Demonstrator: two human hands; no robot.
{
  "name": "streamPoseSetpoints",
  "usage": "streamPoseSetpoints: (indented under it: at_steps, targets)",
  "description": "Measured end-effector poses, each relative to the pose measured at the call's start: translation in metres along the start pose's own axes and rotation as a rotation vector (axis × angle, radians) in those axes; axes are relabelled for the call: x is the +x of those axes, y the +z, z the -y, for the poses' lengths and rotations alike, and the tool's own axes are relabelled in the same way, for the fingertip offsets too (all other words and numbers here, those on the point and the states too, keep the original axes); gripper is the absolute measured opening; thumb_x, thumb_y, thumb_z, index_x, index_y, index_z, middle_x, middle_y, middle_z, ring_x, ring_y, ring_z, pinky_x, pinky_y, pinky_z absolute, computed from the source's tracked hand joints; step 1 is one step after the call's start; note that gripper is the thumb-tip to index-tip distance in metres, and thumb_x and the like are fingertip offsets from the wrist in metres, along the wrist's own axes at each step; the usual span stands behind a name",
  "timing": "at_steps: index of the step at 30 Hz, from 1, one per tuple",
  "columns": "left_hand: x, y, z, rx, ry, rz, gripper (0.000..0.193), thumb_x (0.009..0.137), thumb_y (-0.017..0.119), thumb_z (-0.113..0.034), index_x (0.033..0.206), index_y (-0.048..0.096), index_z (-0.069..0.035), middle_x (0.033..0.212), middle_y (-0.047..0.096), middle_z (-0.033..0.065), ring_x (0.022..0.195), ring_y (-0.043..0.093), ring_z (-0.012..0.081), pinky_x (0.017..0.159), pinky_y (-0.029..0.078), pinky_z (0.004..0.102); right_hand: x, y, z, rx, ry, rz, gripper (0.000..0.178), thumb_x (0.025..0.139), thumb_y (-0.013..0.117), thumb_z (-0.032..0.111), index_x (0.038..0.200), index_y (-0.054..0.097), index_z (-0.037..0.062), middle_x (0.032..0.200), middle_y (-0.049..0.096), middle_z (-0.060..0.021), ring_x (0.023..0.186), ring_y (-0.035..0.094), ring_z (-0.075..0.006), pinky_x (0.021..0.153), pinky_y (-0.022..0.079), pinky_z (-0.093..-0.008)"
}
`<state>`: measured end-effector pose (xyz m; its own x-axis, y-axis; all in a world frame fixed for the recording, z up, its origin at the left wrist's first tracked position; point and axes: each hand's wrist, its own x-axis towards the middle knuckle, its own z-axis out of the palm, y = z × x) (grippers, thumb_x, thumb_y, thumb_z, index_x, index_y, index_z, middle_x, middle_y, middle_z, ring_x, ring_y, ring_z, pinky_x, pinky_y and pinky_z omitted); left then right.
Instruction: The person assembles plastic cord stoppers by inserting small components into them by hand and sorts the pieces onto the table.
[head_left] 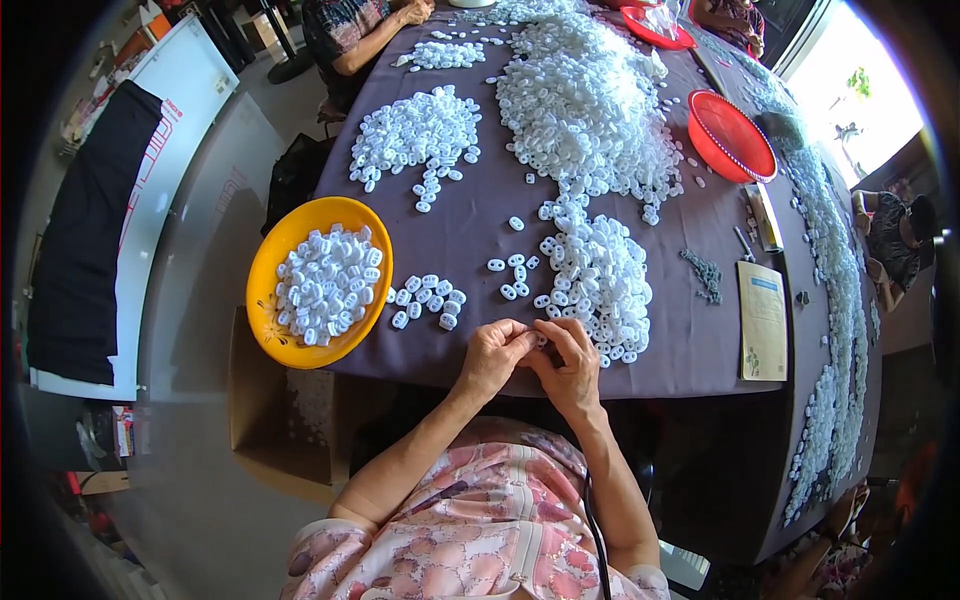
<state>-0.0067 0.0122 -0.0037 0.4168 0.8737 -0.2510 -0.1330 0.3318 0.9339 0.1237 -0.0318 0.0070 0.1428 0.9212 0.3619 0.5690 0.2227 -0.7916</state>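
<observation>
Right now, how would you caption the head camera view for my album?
Left hand and right hand close together beside heaped white pieces; yellow bowl at left.

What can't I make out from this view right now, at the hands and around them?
All in the head view:
- Exact grip of the left hand and right hand: their own fingers cover what is between the fingertips.
- Bottom of the yellow bowl: covered by white pieces.
- Part of the cardboard box: behind the bowl and table edge.
- Co-worker at upper left: head cut off by the picture's upper edge.
</observation>
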Motion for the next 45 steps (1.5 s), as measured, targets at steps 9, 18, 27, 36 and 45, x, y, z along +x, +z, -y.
streamPoseSetpoints:
  at_steps: [9,18,27,36,45]
  targets:
    - [0.003,0.0,0.001,-0.012,-0.017,-0.026,0.016,0.09,0.058,-0.013,0.083,0.062,0.0,0.074,0.061,-0.001,0.065,0.053,0.0026,0.057,0.045,0.0184,-0.001,0.003,-0.007,-0.113,-0.146,-0.035,0.034,0.067,0.072,0.005,0.099,0.06,0.0046,0.092,0.056,-0.0107,0.08,0.057,-0.028,0.067,0.048,-0.0357]
    - [0.003,-0.009,0.0,0.055,-0.011,0.081,0.015,0.092,0.055,-0.013,0.089,0.06,0.001,0.077,0.059,-0.0006,0.069,0.056,0.0037,0.063,0.048,0.0177,-0.002,0.003,-0.007,-0.169,-0.229,-0.008,0.033,0.07,0.068,0.005,0.101,0.057,0.003,0.093,0.055,-0.0117,0.082,0.055,-0.0296,0.071,0.047,-0.0376]
    - [0.006,-0.017,-0.003,0.091,-0.015,0.14,0.013,0.09,0.055,-0.009,0.088,0.062,0.002,0.079,0.062,0.0023,0.069,0.058,0.0061,0.064,0.05,0.0195,-0.003,0.003,-0.01,-0.179,-0.282,0.009,0.032,0.071,0.067,0.003,0.102,0.056,0.0019,0.095,0.054,-0.013,0.082,0.056,-0.0303,0.07,0.048,-0.0378]
    - [0.009,-0.017,-0.01,0.041,-0.053,0.169,0.012,0.086,0.059,-0.007,0.08,0.062,0.003,0.07,0.06,-0.0005,0.064,0.054,0.0043,0.057,0.046,0.019,-0.002,0.001,-0.007,-0.176,-0.268,0.018,0.027,0.072,0.066,0.004,0.098,0.058,0.0007,0.092,0.057,-0.0132,0.079,0.057,-0.0303,0.07,0.047,-0.0373]
    - [0.01,-0.018,-0.017,0.059,-0.057,0.202,0.011,0.086,0.059,-0.006,0.081,0.063,0.003,0.073,0.062,0.001,0.066,0.057,0.0055,0.06,0.05,0.0198,-0.005,0.002,-0.009,-0.265,-0.288,0.031,0.03,0.071,0.066,0.003,0.1,0.056,0.0007,0.094,0.055,-0.0135,0.08,0.056,-0.0298,0.069,0.048,-0.0367]
